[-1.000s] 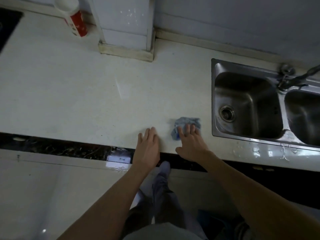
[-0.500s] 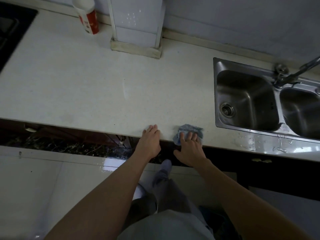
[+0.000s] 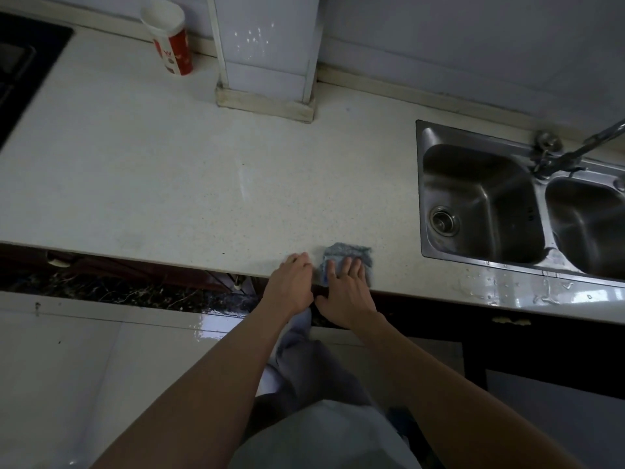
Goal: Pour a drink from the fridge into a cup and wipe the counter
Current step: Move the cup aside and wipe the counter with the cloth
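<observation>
Blue-grey crumpled cleaning cloth [image 3: 350, 253] flat on the pale speckled stone surface [image 3: 169, 170], right at its front edge and a little left of the sink. Pinned under the straight, spread fingers of the right hand [image 3: 345, 296], palm out past the edge; nothing gripped, only pressed. Left hand [image 3: 292, 286] just beside it over the same front edge, fingers loosely bent onto the surface and holding nothing, fingertips close to the cloth's left side; touching or not, hard to tell. Further right, sunk into the surface, a stainless-steel double-bowl sink [image 3: 507, 184], water drops on its front rim, a metal tap [image 3: 575, 152] at its back. At the back edge towards the left, an upright red-and-white paper cup [image 3: 172, 45], near a white tiled pillar [image 3: 267, 62]. In the far left corner, a black hob [image 3: 20, 69].
</observation>
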A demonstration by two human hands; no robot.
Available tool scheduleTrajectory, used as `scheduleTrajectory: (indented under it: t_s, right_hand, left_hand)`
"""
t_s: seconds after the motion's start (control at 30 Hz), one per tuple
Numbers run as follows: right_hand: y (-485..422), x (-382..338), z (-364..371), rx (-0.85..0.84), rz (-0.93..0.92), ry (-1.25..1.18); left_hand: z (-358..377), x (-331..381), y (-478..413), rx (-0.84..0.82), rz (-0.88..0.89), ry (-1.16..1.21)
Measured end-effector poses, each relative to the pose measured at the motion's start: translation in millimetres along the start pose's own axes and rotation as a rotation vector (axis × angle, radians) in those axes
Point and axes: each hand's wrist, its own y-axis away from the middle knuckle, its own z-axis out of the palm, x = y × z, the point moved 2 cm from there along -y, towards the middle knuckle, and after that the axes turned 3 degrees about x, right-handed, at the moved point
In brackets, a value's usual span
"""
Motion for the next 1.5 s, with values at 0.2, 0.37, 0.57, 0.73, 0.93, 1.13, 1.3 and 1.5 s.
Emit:
scheduleTrajectory:
  t_s: [0.2,0.37,0.57,0.73,0.93,1.13,1.3,1.5]
  right_hand:
    - [-38.9,0.9,-24.3,-0.013,-0.053,0.041]
    - [-96.3,9.6,-62.0,-0.016,-0.049,0.046]
    - [-171.5,26.7,-101.9,0.007,-0.047,0.038]
    - [-230.4,41.5,-134.5,0.057,-0.064,0.049]
    - [-302.9,49.8,-177.6,0.098,-0.067,0.061]
    - [-359.9,53.9,-218.7,0.200,-0.085,0.088]
    - [-389.2,52.4,-242.3,0.216,-0.081,0.159]
    - [-397.2,41.1,-243.4,0.240,-0.018,0.148]
  left_hand:
    - [-19.7,-5.3,-13.7,0.015,-0.003,-0.070]
    - [-27.2,-6.4,-39.1,0.031,0.023,-0.071]
    - [-49.5,-13.7,-94.0,0.136,0.036,-0.003]
    - [-77.9,-21.5,-138.8,0.259,-0.091,0.035]
    - [-84.1,-41.3,-171.9,0.135,-0.179,-0.004]
    - [-81.0,-45.9,-174.9,0.032,-0.160,-0.003]
    - [-83.0,-45.7,-175.7,0.006,-0.167,0.016]
    - [-86.7,-48.2,-173.8,0.019,-0.163,0.071]
